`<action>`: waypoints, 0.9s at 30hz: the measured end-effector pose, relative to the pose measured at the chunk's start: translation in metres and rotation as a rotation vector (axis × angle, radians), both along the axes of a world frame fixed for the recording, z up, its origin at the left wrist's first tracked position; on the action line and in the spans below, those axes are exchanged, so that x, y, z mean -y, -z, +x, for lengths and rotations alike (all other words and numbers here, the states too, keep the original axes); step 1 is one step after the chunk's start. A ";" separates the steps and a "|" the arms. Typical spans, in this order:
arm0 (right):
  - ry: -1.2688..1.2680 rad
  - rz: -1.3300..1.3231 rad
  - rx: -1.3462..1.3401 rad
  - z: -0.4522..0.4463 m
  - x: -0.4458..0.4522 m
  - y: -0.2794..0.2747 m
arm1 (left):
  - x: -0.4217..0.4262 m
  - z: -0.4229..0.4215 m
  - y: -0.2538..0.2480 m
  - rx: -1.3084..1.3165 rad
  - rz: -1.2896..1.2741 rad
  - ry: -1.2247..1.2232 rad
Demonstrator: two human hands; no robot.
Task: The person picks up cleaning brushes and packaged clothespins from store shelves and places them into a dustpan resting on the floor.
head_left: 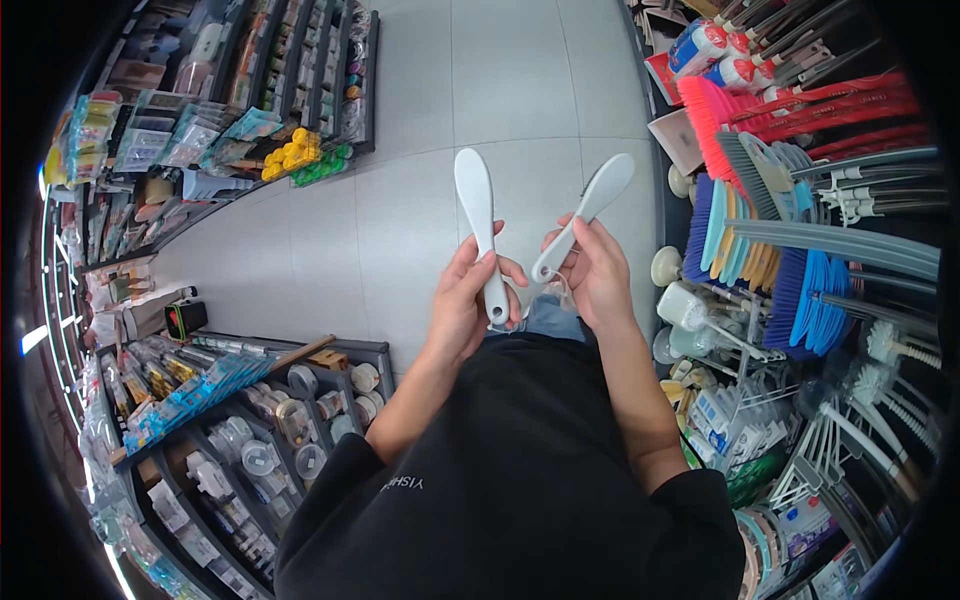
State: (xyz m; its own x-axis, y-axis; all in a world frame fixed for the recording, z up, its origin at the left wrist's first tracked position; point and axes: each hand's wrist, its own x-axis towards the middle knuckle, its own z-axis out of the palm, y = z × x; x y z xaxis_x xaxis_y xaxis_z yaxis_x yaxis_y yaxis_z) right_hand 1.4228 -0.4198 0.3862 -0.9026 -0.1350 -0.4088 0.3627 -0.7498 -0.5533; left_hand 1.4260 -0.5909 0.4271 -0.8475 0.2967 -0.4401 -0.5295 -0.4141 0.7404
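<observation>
Two white, paddle-shaped handled tools that look like small brushes are held up in front of my body. My left hand [464,296] is closed round the lower handle of one brush [474,190]. Its rounded head points up and away, and a hole shows at the handle's end. The other brush [610,184] leans to the right in my right hand [598,268], fingers wrapped on its handle. A thin dark edge shows along its left side. From the holed end of that handle hangs a pale loop of cord. The heads are apart.
Brooms [710,130] and dustpan brushes [800,300] crowd the rack on the right. Shelves of packaged goods [300,80] stand at upper left, with more shelving [250,450] at lower left. Grey floor tiles [400,200] run between them. A person [150,312] stands far left.
</observation>
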 end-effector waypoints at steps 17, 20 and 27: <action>0.218 0.431 -0.127 -0.135 -0.052 -0.008 | -0.059 -0.189 0.028 -0.090 -0.033 0.241; 0.196 0.515 -0.119 -0.183 -0.052 -0.006 | -0.062 -0.253 0.037 -0.109 -0.043 0.318; 0.144 0.603 -0.187 -0.314 -0.030 -0.027 | -0.053 -0.395 0.012 -0.129 -0.001 0.323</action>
State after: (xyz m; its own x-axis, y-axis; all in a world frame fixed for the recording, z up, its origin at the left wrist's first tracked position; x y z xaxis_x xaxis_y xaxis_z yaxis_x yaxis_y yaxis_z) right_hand 1.1092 -0.3899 0.4133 -0.9578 0.1972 -0.2092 0.1384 -0.3216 -0.9367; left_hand 1.0307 -0.5376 0.4151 -0.7587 0.5581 -0.3359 -0.5352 -0.2401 0.8099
